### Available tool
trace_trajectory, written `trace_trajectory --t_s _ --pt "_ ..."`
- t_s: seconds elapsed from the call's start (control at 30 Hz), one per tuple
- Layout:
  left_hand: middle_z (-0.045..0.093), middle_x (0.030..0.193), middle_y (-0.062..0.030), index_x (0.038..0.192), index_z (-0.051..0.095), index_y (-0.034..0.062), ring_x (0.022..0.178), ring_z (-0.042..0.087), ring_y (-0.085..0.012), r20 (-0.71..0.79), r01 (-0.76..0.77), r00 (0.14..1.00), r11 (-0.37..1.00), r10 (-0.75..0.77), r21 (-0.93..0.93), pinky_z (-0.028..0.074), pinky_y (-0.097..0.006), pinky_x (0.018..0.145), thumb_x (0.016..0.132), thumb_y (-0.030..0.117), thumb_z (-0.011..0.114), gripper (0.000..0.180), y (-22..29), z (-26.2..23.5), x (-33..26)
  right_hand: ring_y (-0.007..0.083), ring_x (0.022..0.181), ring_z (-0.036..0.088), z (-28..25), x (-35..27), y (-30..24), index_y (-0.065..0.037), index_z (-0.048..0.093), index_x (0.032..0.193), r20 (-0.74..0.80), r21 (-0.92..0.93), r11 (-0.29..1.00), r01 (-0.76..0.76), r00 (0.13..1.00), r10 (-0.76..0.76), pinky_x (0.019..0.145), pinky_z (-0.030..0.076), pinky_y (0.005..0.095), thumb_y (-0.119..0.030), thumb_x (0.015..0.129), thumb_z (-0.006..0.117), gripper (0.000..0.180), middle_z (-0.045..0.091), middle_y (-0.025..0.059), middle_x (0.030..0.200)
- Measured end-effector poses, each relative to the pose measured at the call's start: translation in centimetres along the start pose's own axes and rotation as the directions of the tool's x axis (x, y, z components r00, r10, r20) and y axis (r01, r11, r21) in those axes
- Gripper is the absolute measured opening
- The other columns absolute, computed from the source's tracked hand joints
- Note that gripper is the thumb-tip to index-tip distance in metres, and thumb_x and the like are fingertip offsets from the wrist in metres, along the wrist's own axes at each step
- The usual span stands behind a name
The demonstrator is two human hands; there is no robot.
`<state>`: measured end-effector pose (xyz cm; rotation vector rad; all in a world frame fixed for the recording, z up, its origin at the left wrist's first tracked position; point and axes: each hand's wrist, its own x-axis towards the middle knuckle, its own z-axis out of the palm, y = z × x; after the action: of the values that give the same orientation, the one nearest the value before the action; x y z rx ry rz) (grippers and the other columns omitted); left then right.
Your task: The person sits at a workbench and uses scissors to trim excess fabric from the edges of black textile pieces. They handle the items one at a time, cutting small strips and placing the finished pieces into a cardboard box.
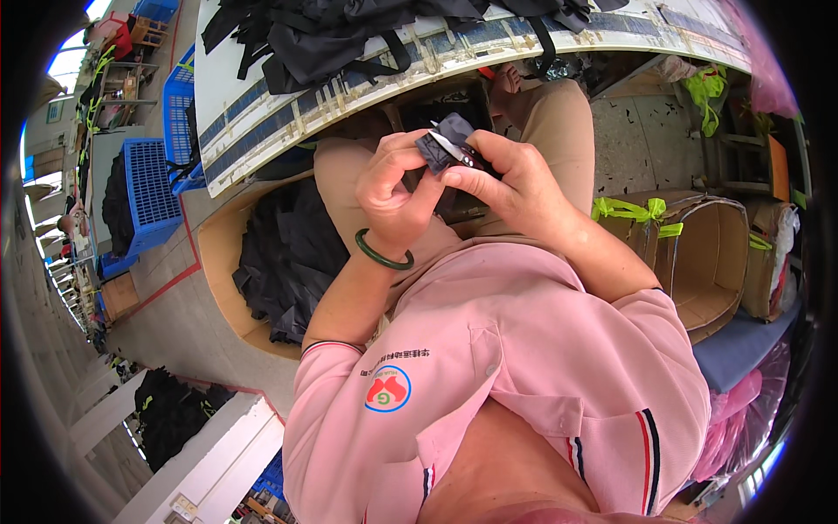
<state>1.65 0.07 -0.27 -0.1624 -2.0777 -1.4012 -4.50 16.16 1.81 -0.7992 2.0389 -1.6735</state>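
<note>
Pinched between both sets of fingertips: a small dark grey folded fabric piece with a black-and-white tag (449,140), held up in front of the chest, above the lap. Left hand (397,188) curled around its left side, thumb pressed over the lower edge, fingers closed on the cloth. Right hand (511,179) gripping from the right, thumb and forefinger narrowed onto the tag end, remaining fingers folded behind. Hands touching each other around the piece.

On the left wrist, a dark green smooth bangle (382,253). Below the forearms, a pink short-sleeved polo shirt with striped cuffs and a round chest badge (524,349). Under the hands, tan trousers (559,122) over bent knees.

Just left of the knees, an open brown cardboard box (218,279) filled with dark grey folded garments (288,253). Beyond the hands, a white worktable with worn blue stripes (288,109), carrying a heap of black strapped fabric (349,35). Further left, blue plastic lattice crates (153,192) on the grey floor. To the right, another open cardboard box tied with neon yellow strips (707,262).
</note>
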Motion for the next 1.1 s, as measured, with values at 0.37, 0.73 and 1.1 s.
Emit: trace_trajectory --t_s 0.37,0.73,1.1 --pt "0.065 0.097 -0.0142 0.083 0.062 -0.0032 0.089 0.061 -0.0191 0.284 0.334 0.933 0.832 -0.223 -0.444 0.047 -0.030 0.082 0.071 -0.010 0.065 0.014 -0.9 -1.7 0.6 0.0081 0.059 0.037 -2.9 0.3 0.6 0.000 0.056 0.075 0.193 0.103 0.987 -0.127 0.975 0.105 0.051 0.034 0.0275 -0.039 0.083 0.070 0.043 0.045 0.0001 0.059" --pt "0.065 0.096 -0.0118 0.085 0.065 -0.0041 0.088 0.060 -0.0160 0.475 0.482 0.844 0.745 -0.251 -0.461 0.046 -0.028 0.080 0.070 -0.008 0.067 0.016 -0.7 -2.5 1.6 0.0153 0.054 0.038 -4.4 0.6 -1.3 0.002 0.051 0.075 0.306 -0.275 0.959 0.075 0.952 0.013 0.050 0.033 0.0310 -0.035 0.078 0.074 0.044 0.042 0.0089 0.059" --pt "0.066 0.096 -0.0107 0.084 0.065 -0.0008 0.087 0.059 -0.0157 0.549 0.510 0.804 0.742 -0.230 -0.436 0.046 -0.029 0.079 0.069 -0.006 0.070 0.016 -1.1 -2.5 1.6 0.0370 0.057 0.055 -4.1 0.7 -1.6 -0.001 0.056 0.077 0.293 -0.379 0.908 0.177 0.954 -0.063 0.053 0.041 0.0411 -0.046 0.078 0.068 0.046 0.054 0.0169 0.057"
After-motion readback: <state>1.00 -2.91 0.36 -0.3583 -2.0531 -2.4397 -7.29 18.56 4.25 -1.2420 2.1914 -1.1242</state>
